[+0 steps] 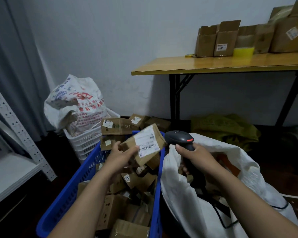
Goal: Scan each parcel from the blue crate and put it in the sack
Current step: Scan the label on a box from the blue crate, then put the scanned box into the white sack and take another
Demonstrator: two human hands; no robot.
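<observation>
My left hand (121, 156) grips a small cardboard parcel (145, 143) above the blue crate (79, 186), its white barcode label turned up toward me. My right hand (196, 156) holds a black handheld scanner (180, 139) by the handle, its head just right of the parcel with a red light showing. The crate is piled with several brown parcels (127, 200). The white sack (210, 194) stands open to the right of the crate, below my right hand, with parcels partly visible inside.
A white basket (86, 143) holding a printed bag (74, 103) stands behind the crate. A wooden table (213, 65) with cardboard boxes is at the back right, a green sack (225, 129) under it. A grey metal shelf (15, 134) is at the left.
</observation>
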